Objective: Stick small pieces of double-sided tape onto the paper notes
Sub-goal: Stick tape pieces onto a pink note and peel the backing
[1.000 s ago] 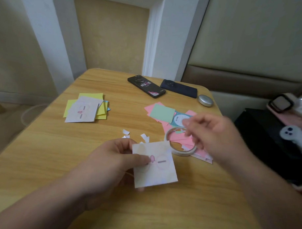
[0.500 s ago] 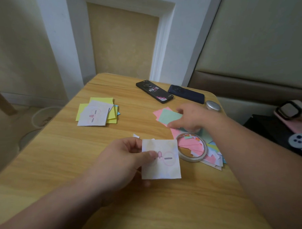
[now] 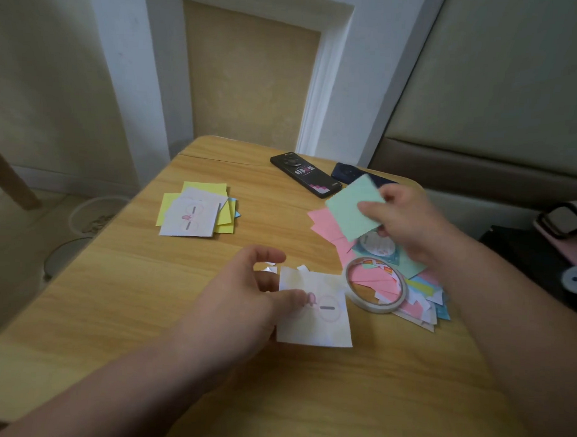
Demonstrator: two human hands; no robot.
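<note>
My left hand [image 3: 245, 301] pinches the left edge of a white printed note [image 3: 323, 317], thumb on top, just above the wooden table [image 3: 114, 310]. My right hand [image 3: 408, 222] holds a mint-green note [image 3: 354, 206] lifted over a loose heap of pink, blue and white notes [image 3: 421, 298]. A roll of double-sided tape [image 3: 374, 288] lies flat on that heap, right of the white note. Small white tape backing scraps [image 3: 301, 268] lie behind the white note.
A stack of yellow notes topped by a white printed one [image 3: 196, 212] sits at the table's left. Two dark phones [image 3: 305, 178] [image 3: 346, 173] lie near the far edge. A watch and other gadgets [image 3: 561, 221] rest on a dark surface at the right.
My right hand reached to the heap, picked up the mint-green note and raised it. My left hand kept hold of the white note.
</note>
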